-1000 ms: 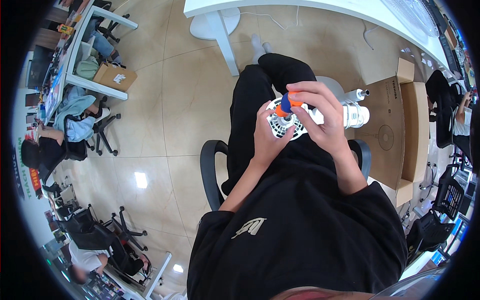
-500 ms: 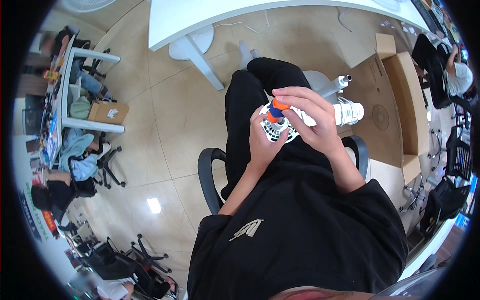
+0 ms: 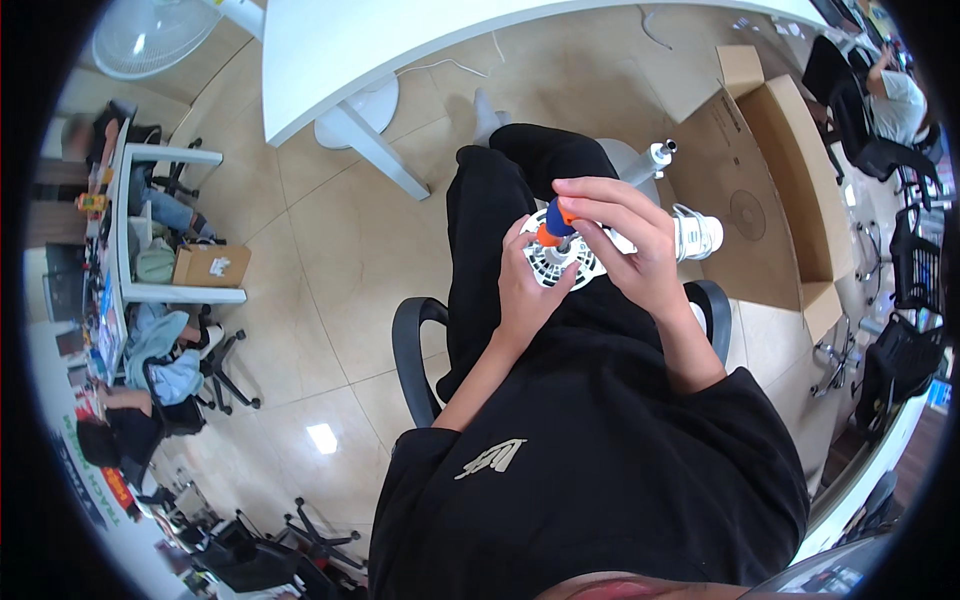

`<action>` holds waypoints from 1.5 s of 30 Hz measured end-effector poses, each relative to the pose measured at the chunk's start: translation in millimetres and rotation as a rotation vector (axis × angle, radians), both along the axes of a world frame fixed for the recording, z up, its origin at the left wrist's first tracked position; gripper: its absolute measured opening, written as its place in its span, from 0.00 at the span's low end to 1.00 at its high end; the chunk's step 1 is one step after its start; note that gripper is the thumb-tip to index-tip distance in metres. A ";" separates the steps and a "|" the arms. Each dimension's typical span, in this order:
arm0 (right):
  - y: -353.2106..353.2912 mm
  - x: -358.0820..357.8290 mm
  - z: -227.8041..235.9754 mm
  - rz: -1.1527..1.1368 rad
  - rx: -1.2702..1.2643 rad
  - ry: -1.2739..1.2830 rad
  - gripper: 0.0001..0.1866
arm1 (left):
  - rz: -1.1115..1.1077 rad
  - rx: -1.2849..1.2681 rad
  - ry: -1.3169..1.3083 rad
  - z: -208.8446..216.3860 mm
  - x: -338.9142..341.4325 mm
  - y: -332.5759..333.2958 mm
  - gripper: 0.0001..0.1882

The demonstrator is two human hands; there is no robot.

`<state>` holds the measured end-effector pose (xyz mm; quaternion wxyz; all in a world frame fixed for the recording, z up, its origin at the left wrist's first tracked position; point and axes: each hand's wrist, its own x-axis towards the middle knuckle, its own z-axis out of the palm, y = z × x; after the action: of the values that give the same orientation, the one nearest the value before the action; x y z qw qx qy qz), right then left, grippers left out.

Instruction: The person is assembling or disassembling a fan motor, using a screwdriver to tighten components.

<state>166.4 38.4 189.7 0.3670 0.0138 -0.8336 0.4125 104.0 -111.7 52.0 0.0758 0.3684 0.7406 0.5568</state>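
Note:
On my lap rests a white round fan housing (image 3: 548, 273) with a slotted, grille-like face. My left hand (image 3: 522, 295) is closed round its near left side, with the thumb along the near edge. A screwdriver (image 3: 556, 216) with a blue and orange handle stands almost upright over the housing's middle. The fingertips of my right hand (image 3: 640, 235) close on the top of its handle. The handle and fingers hide where the screwdriver's tip sits. A white cylindrical part (image 3: 697, 238) with a cord wound round it lies just right of my right hand.
A white fan pole (image 3: 652, 162) stands beyond my right hand. An open cardboard box (image 3: 745, 200) is on the floor to the right. Ahead is a white table (image 3: 400, 50); the chair's armrests (image 3: 408, 350) flank me. Other people sit at desks on both sides.
The view has shifted slightly, showing more of a standing fan at the far left. My right fingers have shifted a little on the screwdriver's handle; my left hand keeps its hold.

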 end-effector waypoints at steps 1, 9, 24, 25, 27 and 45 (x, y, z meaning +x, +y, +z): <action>-0.1 -0.6 0.6 -0.011 -0.017 -0.003 0.13 | 0.008 -0.005 0.003 1.2 0.6 -0.7 0.37; 0.8 -18.1 -1.5 0.082 -0.033 -0.011 0.14 | 0.135 0.027 0.058 -4.4 0.3 -10.9 0.37; -25.7 -41.1 -14.6 0.283 -0.051 -0.153 0.17 | 0.303 0.042 -0.012 -7.5 4.5 -33.5 0.35; -25.6 -41.4 -10.4 0.282 -0.056 -0.155 0.17 | 0.302 0.037 -0.014 -6.6 4.7 -34.1 0.35; -23.5 -43.4 2.3 0.290 0.083 -0.016 0.18 | 0.289 0.026 -0.016 -4.9 3.6 -33.6 0.35; 0.9 -6.9 -10.3 0.120 -0.014 0.015 0.19 | 0.094 -0.016 0.040 -1.3 1.5 -6.5 0.36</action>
<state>159.5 39.4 179.5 0.3478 0.0644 -0.8255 0.4398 105.5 -118.2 50.7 0.0376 0.3435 0.7630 0.5462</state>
